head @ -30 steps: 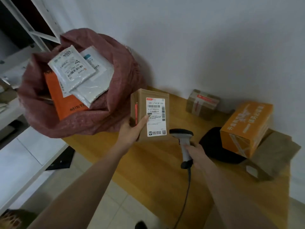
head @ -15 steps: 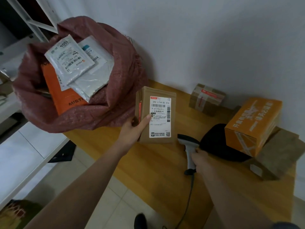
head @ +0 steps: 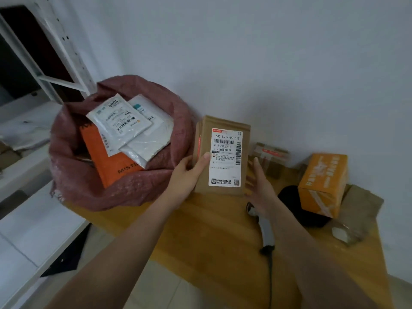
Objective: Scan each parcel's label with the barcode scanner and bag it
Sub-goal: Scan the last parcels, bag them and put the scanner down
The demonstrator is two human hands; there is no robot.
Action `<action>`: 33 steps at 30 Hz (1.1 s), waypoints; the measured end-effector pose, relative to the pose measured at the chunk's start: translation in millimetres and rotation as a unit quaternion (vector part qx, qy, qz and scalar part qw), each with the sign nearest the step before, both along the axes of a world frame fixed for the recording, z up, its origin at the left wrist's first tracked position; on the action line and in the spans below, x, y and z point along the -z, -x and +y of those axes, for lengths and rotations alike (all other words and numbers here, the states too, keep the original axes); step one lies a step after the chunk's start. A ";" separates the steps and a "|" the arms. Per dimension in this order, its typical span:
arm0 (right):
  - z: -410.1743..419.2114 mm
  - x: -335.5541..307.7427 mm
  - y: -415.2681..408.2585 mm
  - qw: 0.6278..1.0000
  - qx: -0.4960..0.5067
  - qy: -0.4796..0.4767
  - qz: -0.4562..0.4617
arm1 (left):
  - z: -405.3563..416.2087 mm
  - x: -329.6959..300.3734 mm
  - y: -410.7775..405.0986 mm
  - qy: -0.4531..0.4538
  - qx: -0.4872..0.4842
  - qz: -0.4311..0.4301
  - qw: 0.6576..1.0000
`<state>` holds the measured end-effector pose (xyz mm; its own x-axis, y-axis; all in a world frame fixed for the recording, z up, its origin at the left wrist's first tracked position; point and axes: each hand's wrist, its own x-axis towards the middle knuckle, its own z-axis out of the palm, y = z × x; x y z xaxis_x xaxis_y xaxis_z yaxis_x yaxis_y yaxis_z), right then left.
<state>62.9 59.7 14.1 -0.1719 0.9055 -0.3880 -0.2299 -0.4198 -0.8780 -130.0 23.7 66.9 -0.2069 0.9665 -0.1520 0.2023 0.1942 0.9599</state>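
A brown cardboard parcel (head: 223, 123) with a white barcode label stands upright, label facing me, just above the wooden table (head: 211, 233). My left hand (head: 187, 175) grips its left edge, thumb on the label. My right hand (head: 259, 184) lies with straight fingers against the parcel's right side. The grey barcode scanner (head: 266, 230) lies on the table under my right wrist, its cable running toward me. Left of the parcel stands the open reddish sack (head: 124, 195), holding white mailers (head: 120, 123) and an orange parcel (head: 111, 168).
On the right of the table sit a small taped carton (head: 270, 157), an orange box (head: 323, 181), a black pouch (head: 292, 204) and a brown paper parcel (head: 359, 210). The wall is close behind. White shelving (head: 33, 219) stands at the left.
My right hand has let go of the scanner, which now lies on the table, and has come up to the parcel's right side. The parcel stays in my left hand.
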 end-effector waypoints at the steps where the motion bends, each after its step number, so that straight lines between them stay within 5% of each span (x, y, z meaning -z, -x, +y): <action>1: -6.7 -13.1 10.1 0.999 -0.030 -0.032 0.017 | -3.5 -7.3 8.0 -0.003 0.006 -0.010 1.000; 5: -28.2 -54.9 57.9 0.988 -0.088 -0.128 0.012 | -14.0 -31.7 49.3 -0.030 0.013 -0.064 0.997; 11: -44.8 -90.6 123.7 0.981 -0.047 -0.189 -0.019 | -22.7 -63.2 111.3 -0.067 0.026 -0.026 0.997; 19: -24.0 -119.3 176.2 0.969 -0.002 -0.239 -0.057 | -6.8 -63.8 187.6 -0.075 -0.145 -0.013 0.986; 33: 127.1 -108.3 275.5 0.971 -0.096 -0.195 -0.095 | 97.1 -73.6 309.1 -0.001 -0.278 0.189 0.942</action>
